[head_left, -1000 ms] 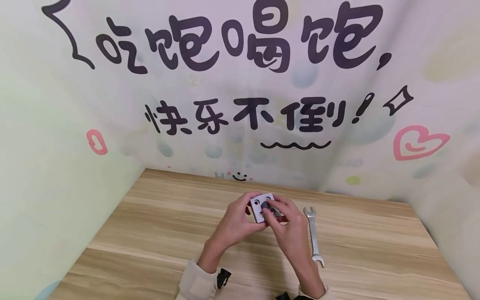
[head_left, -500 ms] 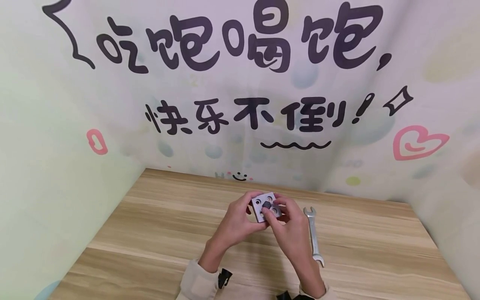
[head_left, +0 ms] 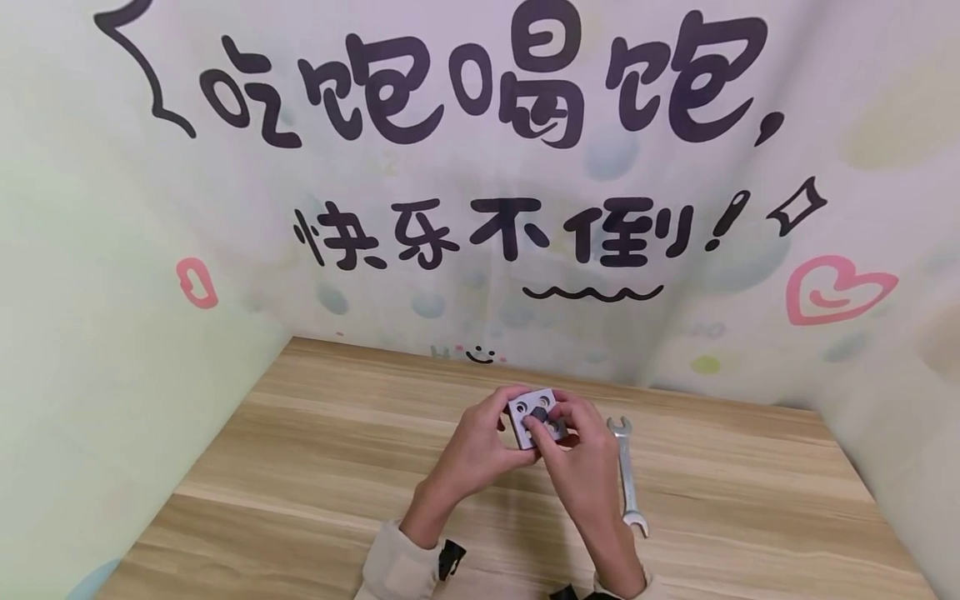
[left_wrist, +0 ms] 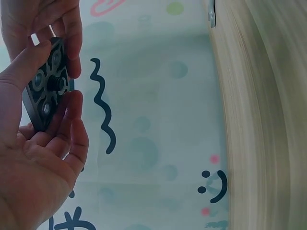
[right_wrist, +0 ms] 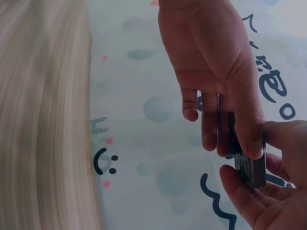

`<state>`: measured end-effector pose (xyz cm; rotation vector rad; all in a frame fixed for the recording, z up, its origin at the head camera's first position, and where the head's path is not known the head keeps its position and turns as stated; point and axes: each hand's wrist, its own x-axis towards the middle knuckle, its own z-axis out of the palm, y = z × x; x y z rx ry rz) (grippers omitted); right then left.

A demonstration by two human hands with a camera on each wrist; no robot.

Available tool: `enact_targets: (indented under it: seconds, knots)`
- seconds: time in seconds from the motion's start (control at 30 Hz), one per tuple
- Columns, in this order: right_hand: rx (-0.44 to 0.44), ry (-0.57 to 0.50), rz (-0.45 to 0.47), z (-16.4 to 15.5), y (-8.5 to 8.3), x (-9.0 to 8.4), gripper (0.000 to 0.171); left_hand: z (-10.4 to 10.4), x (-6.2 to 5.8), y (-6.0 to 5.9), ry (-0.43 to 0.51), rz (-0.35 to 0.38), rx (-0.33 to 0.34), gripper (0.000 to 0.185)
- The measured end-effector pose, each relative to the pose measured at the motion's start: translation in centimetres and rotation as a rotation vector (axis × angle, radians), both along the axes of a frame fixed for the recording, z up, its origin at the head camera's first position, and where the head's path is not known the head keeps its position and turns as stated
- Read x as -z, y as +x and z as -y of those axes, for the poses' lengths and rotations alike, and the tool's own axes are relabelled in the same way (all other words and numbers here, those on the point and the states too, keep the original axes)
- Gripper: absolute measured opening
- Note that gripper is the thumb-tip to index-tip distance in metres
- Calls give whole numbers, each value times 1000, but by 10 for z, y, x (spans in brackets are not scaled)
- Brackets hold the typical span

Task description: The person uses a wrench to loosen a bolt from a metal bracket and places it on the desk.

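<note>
Metal block held off counter: left hand grips edges, right hand pinches dark centre bolt. Risk: bolt slips, drops; wrench idle nearby.

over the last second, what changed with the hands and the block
Little changed. The left hand keeps its grip on the grey block, which has tilted slightly and shifted a touch to the right. The right hand still works its fingertips at the dark piece in the block's centre, with only small finger shifts. The wrench lies unmoved on the wooden table, right of the hands.
</note>
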<state>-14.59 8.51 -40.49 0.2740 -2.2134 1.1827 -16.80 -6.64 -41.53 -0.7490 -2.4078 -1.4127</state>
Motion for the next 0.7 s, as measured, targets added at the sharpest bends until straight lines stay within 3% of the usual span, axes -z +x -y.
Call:
enact_targets:
  seconds: [0.13, 0.37, 0.7]
  knots:
    - [3, 10, -4, -1, 0, 0, 23, 0, 0, -1, -5, -34, 0, 68]
    - [-19, 7, 16, -2, 1, -2, 20, 0, -3, 1, -13, 28, -17, 68]
    - [-53, -14, 18, -3, 1, -2, 19, 1, -3, 1, -18, 32, -23, 66]
